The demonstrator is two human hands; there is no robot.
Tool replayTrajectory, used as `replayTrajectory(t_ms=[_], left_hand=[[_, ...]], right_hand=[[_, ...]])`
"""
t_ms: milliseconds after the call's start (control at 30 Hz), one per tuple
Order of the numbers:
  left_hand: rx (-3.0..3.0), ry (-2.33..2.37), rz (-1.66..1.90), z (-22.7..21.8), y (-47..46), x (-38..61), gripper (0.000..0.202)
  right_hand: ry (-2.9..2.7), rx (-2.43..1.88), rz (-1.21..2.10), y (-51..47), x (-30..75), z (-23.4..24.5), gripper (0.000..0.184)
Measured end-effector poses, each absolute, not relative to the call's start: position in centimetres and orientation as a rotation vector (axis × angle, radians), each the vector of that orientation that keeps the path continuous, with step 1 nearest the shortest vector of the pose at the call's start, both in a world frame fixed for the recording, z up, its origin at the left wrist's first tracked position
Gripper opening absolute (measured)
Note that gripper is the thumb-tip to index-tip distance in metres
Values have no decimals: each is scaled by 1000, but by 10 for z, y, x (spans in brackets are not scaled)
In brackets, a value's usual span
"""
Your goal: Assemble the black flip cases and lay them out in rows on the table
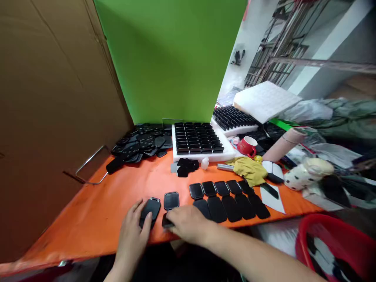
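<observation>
My left hand [133, 225] is curled round the near left side of a dark rounded flat piece [152, 207], its thumb resting across it. That piece has a small bright hinge-like strip at its top edge. Just to the right, my right hand [188, 223] has its fingers bent down on a small black piece [167, 221] close to the table's front edge; the fingertips are partly hidden. Above that hand lies a black rounded square with a pale rim [171, 200]. Right of it, several hinged-looking black pieces [217, 209] lie open in a row.
A heap of black pieces [141, 143] lies at the back left beside a wire-handled tool [114, 165]. White foam trays [202, 156] hold rows of black parts. A red mug [247, 146], yellow cloth [249, 170], patterned bottle [305, 174] and red bucket [304, 235] are to the right.
</observation>
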State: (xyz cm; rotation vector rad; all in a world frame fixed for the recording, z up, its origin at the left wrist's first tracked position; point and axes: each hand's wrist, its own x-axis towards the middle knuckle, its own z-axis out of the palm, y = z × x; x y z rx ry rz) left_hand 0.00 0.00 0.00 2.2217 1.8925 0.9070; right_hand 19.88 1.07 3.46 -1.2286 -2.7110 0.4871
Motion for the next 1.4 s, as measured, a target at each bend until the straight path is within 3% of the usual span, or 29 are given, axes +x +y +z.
replayTrajectory(t_ms=[100, 233, 367, 500, 567, 633, 700, 900, 1133, 1267, 1400], left_hand=[[2262, 1860, 893, 6, -2, 5, 39], [2413, 1699, 784, 11, -5, 20, 34], [2563, 1575, 510, 9, -7, 38, 39], [2563, 1584, 380, 6, -8, 46, 46], [2546, 1598, 335, 6, -8, 47, 46], [2536, 1612, 282, 9, -6, 49, 46], [2533, 1626, 250, 14, -4, 50, 44], [2524, 1676, 230, 25, 1, 58, 40], [2443, 1722, 221, 29, 0, 62, 39], [2421, 1728, 219, 35, 1, 65, 38], [2425, 1740, 230, 43, 2, 69, 35]], right_hand=[[-2731, -1235, 666, 61, 204, 51, 40], [-2705, -1317, 612, 102, 202, 52, 41], [-2607, -1455, 437, 99, 199, 48, 50], [-2581, -1491, 375, 61, 226, 52, 38], [-2583, -1501, 363, 35, 250, 49, 53], [-2650, -1506, 395, 9, 272, 39, 89], [-2733, -1523, 412, -14, 284, 27, 105], [-2747, -1495, 256, -39, 269, 19, 72], [-2828, -1387, 351, -18, 269, 57, 59], [-2924, -1352, 581, 22, 275, 77, 46], [-2857, -1412, 1133, 75, 279, 87, 45]])
